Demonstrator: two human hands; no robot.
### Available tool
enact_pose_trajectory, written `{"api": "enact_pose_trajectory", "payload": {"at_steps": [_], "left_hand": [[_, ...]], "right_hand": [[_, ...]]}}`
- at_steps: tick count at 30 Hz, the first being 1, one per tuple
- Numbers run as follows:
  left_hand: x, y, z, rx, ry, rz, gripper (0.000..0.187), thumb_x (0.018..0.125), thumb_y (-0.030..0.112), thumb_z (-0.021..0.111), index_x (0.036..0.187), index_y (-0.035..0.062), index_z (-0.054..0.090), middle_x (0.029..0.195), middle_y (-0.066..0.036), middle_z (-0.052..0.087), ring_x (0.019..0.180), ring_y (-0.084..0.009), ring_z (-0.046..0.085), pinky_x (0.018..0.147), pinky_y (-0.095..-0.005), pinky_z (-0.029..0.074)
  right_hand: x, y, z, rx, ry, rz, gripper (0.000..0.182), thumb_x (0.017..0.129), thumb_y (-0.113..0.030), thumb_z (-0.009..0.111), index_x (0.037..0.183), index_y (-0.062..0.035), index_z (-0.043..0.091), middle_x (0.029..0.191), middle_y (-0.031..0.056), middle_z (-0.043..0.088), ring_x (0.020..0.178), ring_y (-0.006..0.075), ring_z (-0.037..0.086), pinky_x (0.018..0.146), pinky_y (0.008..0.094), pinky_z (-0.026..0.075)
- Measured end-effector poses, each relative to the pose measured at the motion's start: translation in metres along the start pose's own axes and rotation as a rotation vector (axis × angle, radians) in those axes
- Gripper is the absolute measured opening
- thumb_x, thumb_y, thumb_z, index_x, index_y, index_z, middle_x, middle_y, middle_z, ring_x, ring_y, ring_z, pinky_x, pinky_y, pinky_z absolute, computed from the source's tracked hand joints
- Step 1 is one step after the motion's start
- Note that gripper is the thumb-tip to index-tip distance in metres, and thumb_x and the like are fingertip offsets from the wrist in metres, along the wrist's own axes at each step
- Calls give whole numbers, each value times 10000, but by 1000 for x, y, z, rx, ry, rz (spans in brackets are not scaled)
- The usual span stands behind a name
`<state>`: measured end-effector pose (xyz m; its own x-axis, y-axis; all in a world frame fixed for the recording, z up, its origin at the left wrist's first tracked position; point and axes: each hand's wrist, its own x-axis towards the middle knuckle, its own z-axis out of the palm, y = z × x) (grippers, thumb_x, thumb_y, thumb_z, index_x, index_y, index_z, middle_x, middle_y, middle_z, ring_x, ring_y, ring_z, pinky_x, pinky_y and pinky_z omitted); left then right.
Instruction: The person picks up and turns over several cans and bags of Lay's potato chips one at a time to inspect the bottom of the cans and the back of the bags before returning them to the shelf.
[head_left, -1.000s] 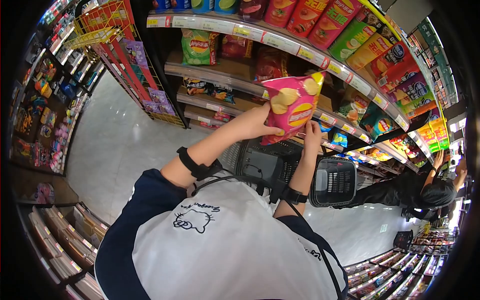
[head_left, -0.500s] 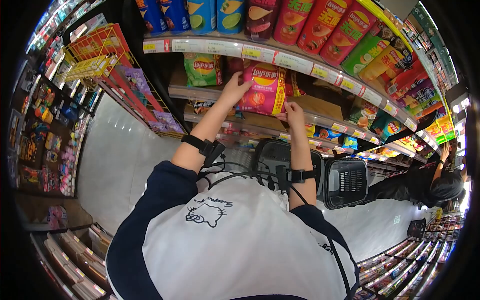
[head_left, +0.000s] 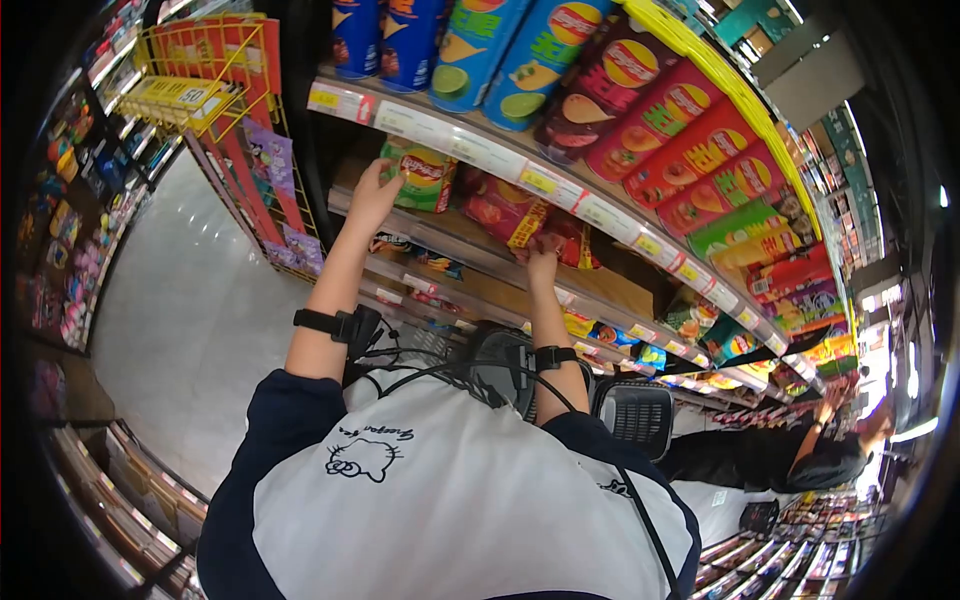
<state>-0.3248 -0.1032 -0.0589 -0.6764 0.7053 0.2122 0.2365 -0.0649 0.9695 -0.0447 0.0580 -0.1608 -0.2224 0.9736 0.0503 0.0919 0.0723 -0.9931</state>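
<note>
My left hand (head_left: 376, 190) is at the left edge of the green chip bag (head_left: 421, 180), its fingers against the front of the bag. The bag stands upright on the shelf beneath the canisters. Further right, my right hand (head_left: 541, 253) has its fingers closed at the lower right corner of the pink chip bag (head_left: 497, 209), which leans back on the same shelf. A red bag (head_left: 577, 245) lies just behind that hand.
Chip canisters (head_left: 609, 90) line the shelf above, over a strip of price tags. A yellow wire rack (head_left: 200, 100) stands at the left. Below my right arm are dark baskets (head_left: 637, 417). Another person (head_left: 760, 452) is at the right.
The pink bag has gone from between both my hands back onto the shelf. My left hand has let go of it and moved left to the green bag. The view has shifted.
</note>
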Motion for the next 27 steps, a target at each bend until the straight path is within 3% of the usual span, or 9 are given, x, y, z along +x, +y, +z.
{"api": "enact_pose_trajectory", "payload": {"at_steps": [2, 3, 7, 10, 15, 19, 23, 26, 27], "left_hand": [[10, -9, -7, 71, 21, 17, 471, 762, 225, 622, 1148, -3, 475, 1111, -201, 516, 1034, -292, 504, 859, -359, 401], [15, -14, -10, 104, 31, 26, 519, 749, 239, 641, 1169, -1, 454, 1127, -213, 502, 1065, -310, 486, 882, -368, 390], [44, -27, -3, 134, 110, 84, 697, 683, 277, 721, 1223, -13, 389, 1179, -244, 456, 1135, -339, 435, 924, -380, 363], [54, -6, 5, -2, 38, 125, 774, 649, 283, 755, 1243, -27, 369, 1200, -253, 445, 1138, -344, 432, 932, -376, 358], [67, 15, 11, -232, 16, -52, 658, 698, 122, 722, 1257, -8, 401, 1239, -124, 480, 1145, -223, 451, 920, -316, 374], [76, 12, 12, -241, 3, -243, 537, 744, 24, 644, 1235, 7, 427, 1210, -119, 503, 1130, -205, 465, 900, -308, 393], [72, 4, 10, -444, -36, -191, 467, 773, 10, 580, 1218, 2, 438, 1182, -118, 521, 1066, -215, 513, 886, -300, 394], [70, -16, 10, -388, -28, -97, 451, 775, 31, 577, 1206, 2, 447, 1160, -128, 530, 1035, -211, 532, 849, -283, 402], [55, 6, 3, -329, -9, -79, 434, 771, 41, 573, 1187, 1, 456, 1107, -119, 549, 994, -188, 537, 819, -272, 405]], "right_hand": [[-6, -2, -2, -19, -3, -45, 102, 901, -68, 448, 993, -25, 463, 811, 80, 564, 625, 217, 638, 535, 279, 515], [-6, 7, -1, 66, 8, -62, 106, 908, -80, 449, 997, -25, 468, 840, 73, 547, 615, 176, 610, 532, 258, 483], [-19, 5, 0, 67, 99, -107, 143, 920, -106, 442, 1013, -3, 477, 887, 60, 518, 727, 147, 555, 657, 260, 462], [-23, 5, 5, 76, 100, -168, 143, 920, -113, 446, 1008, -5, 477, 910, 51, 500, 786, 136, 516, 700, 268, 449], [-21, 8, -8, 77, 42, -127, 160, 918, -131, 454, 1014, -5, 477, 959, 57, 518, 832, 151, 516, 731, 285, 442], [-13, 12, -4, 144, 11, -100, 193, 906, -92, 457, 1080, -8, 469, 995, 76, 528, 847, 151, 524, 738, 290, 444], [-25, -16, 23, 268, 141, -120, 246, 875, -26, 453, 1121, -6, 451, 997, 76, 526, 862, 147, 525, 750, 298, 445], [-21, -3, 26, -227, 404, -218, 336, 800, 15, 459, 1135, 8, 455, 1026, 133, 532, 809, 160, 531, 722, 273, 423], [-47, -55, 40, -406, 449, -335, 383, 771, -12, 495, 1150, 13, 451, 981, 151, 551, 791, 163, 524, 721, 272, 420]]}}
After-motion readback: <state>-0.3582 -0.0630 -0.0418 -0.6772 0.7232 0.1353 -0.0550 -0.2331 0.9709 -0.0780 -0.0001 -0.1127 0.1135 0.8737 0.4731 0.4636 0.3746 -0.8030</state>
